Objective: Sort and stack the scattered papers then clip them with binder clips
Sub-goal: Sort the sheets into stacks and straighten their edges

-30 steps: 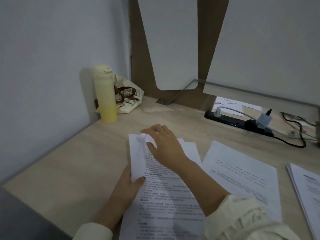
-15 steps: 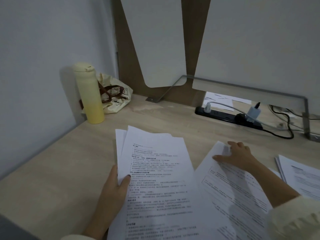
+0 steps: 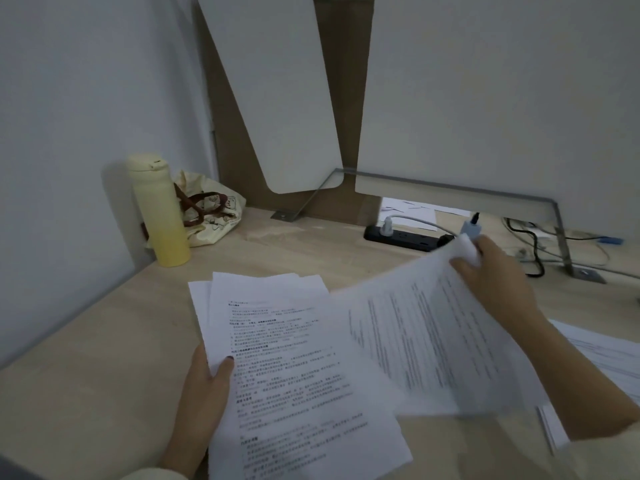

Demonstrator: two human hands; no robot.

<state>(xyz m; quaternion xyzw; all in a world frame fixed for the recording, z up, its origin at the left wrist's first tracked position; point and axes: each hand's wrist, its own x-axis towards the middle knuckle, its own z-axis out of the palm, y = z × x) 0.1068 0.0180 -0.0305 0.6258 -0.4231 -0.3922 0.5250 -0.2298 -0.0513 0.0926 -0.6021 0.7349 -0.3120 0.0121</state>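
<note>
From the head camera, the left hand (image 3: 204,393) grips the left edge of a sheaf of white printed paper sheets (image 3: 291,368), thumb pressed on top of the top page and the other fingers hidden beneath; the sheaf lies fanned on the pale wood-grain desk (image 3: 86,375), with at least two further sheets peeking out at its upper left. The right hand (image 3: 495,282) holds a single white printed sheet (image 3: 433,341) by its far corner, fingers closed around that corner; the sheet is blurred, raised off the desk and overlapping the right side of the sheaf. A second pile of white printed pages (image 3: 602,355) lies at the right edge, partly hidden by the right forearm. At the back left a tall pale-yellow insulated bottle (image 3: 157,209) stands upright, touching a cream cloth bag with brown handles (image 3: 207,213). A black power strip (image 3: 405,235) with plugged-in chargers lies near the rear wall.
</note>
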